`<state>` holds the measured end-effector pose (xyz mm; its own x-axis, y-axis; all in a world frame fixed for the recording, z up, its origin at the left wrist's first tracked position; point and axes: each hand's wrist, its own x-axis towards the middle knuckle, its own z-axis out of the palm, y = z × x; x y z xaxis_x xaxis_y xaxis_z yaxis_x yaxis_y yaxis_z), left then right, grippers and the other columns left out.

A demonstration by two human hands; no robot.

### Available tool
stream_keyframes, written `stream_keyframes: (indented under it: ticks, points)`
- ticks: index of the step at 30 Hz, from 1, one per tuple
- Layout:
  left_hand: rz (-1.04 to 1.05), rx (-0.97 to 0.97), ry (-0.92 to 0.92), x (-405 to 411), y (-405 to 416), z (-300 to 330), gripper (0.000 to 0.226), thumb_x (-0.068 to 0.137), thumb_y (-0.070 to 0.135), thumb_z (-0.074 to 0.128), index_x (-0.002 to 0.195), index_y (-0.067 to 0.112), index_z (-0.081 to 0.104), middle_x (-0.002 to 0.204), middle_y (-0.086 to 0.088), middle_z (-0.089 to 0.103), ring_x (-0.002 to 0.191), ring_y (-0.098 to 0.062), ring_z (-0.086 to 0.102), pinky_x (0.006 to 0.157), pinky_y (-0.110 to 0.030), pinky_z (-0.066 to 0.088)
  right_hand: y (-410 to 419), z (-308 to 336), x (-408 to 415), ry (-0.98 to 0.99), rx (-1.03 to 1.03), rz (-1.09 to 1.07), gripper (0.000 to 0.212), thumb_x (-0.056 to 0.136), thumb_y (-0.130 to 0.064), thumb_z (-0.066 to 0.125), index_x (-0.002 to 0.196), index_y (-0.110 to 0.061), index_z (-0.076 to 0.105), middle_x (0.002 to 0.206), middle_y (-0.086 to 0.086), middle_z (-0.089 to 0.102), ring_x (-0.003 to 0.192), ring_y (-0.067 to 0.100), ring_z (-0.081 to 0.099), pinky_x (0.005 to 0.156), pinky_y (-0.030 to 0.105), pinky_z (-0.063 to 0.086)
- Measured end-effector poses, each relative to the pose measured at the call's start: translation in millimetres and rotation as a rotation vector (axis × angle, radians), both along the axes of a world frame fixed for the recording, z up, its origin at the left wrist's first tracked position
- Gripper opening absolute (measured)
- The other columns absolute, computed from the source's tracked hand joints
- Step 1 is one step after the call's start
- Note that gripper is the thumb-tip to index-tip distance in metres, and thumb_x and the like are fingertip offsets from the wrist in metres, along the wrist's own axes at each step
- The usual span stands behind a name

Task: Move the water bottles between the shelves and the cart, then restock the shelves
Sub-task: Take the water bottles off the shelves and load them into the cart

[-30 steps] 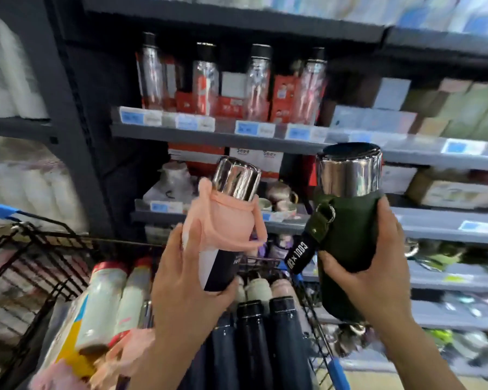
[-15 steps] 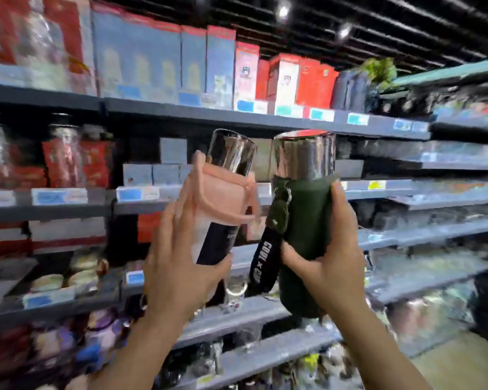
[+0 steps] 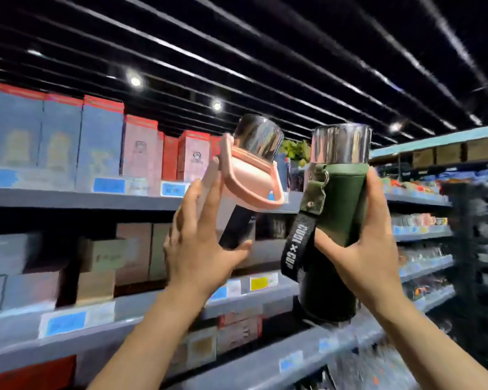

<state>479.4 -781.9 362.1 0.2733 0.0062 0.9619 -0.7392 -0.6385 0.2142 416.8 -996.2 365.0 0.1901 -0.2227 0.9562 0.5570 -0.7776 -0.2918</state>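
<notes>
Head view: both forearms reach up and forward from the bottom edge, hands raised in front of the shelves (image 3: 76, 198). Left hand (image 3: 200, 249) seen from the back, fingers extended up along the near side of the pink bottle (image 3: 245, 192), thumb hooked under its dark lower body; it grips the bottle from below and behind. Pink bottle tilted, shiny cap (image 3: 258, 137) leaning up and right, pink carry loop hanging off its right side. Right hand (image 3: 369, 249) wraps the green bottle (image 3: 338, 218) at mid-body, thumb across the near face, fingers round the far right side. Green bottle close to upright, shiny cap (image 3: 340, 143) on top, base below the hand. Black strap (image 3: 295, 246) with white lettering hangs from a clip on its left side, passing just left of the right thumb. The two bottles are side by side, near each other, pink loop almost at the strap clip; contact cannot be told. Both bottles are held up level with the upper shelf of boxes (image 3: 102, 142); background blurred
</notes>
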Motion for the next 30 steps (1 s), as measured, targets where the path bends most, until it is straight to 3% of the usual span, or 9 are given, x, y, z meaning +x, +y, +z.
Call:
stream_keyframes:
  ticks: [3,6,9,14,16,19,22,30]
  points:
    - [0.044,0.007,-0.159,59,-41,46,0.135,0.059,0.043,0.087,0.141,0.062,-0.018,0.158,-0.007,0.026,0.137,-0.039,0.038,0.094,-0.066,0.044,-42,46,47,-0.063,-0.018,-0.02,0.106,0.072,-0.025,0.082,0.149,-0.045,0.012,0.133,-0.018,0.032,0.093,-0.016,0.035,0.078,0.025,0.037]
    - [0.094,0.009,-0.261,110,-82,91,0.132,0.057,0.043,0.088,0.148,0.051,-0.008,0.157,-0.015,0.028,0.133,-0.046,0.04,0.09,-0.067,0.046,-82,90,87,-0.146,-0.089,-0.067,0.106,0.073,-0.023,0.08,0.15,-0.042,0.01,0.133,-0.016,0.03,0.092,-0.019,0.028,0.073,0.014,0.033]
    - [0.124,-0.007,-0.257,142,-125,130,0.129,0.058,0.042,0.089,0.146,0.05,-0.005,0.159,-0.011,0.023,0.134,-0.043,0.038,0.092,-0.061,0.045,-120,131,118,-0.201,-0.128,-0.091,0.102,0.075,-0.021,0.076,0.151,-0.042,0.01,0.14,-0.011,0.034,0.089,-0.013,0.031,0.072,0.027,0.036]
    - [0.191,-0.009,-0.279,193,-189,161,0.125,0.068,0.053,0.08,0.14,0.054,-0.021,0.16,-0.001,0.01,0.141,-0.032,0.025,0.104,-0.053,0.038,-184,174,181,-0.302,-0.101,-0.108,0.091,0.088,-0.02,0.066,0.148,-0.048,0.004,0.139,0.005,0.037,0.093,0.024,0.052,0.074,0.033,0.036]
    - [0.243,-0.032,-0.279,210,-211,163,0.127,0.069,0.054,0.08,0.14,0.054,-0.025,0.16,-0.001,0.007,0.143,-0.03,0.022,0.106,-0.051,0.036,-204,186,210,-0.328,-0.104,-0.086,0.095,0.087,-0.029,0.07,0.148,-0.046,-0.001,0.138,0.006,0.035,0.088,0.019,0.047,0.075,0.034,0.036]
    - [0.315,-0.094,-0.306,232,-243,164,0.126,0.067,0.054,0.082,0.145,0.049,-0.017,0.158,-0.005,0.016,0.139,-0.032,0.03,0.099,-0.053,0.042,-233,200,249,-0.335,-0.082,0.032,0.098,0.085,-0.032,0.071,0.149,-0.044,-0.002,0.14,0.004,0.035,0.086,0.014,0.044,0.074,0.033,0.036]
    - [0.368,-0.159,-0.29,261,-273,169,0.124,0.066,0.056,0.083,0.145,0.048,-0.013,0.157,-0.007,0.021,0.135,-0.035,0.037,0.093,-0.057,0.047,-265,208,287,-0.333,-0.052,0.141,0.092,0.087,-0.033,0.068,0.15,-0.045,0.001,0.136,-0.001,0.036,0.085,0.016,0.048,0.073,0.032,0.036]
    - [0.504,-0.255,-0.188,314,-317,165,0.122,0.068,0.054,0.079,0.148,0.047,-0.014,0.155,-0.007,0.022,0.135,-0.034,0.036,0.099,-0.056,0.044,-305,221,383,-0.246,-0.025,0.27,0.087,0.086,-0.035,0.063,0.148,-0.047,0.004,0.138,0.001,0.037,0.091,0.026,0.055,0.073,0.037,0.043]
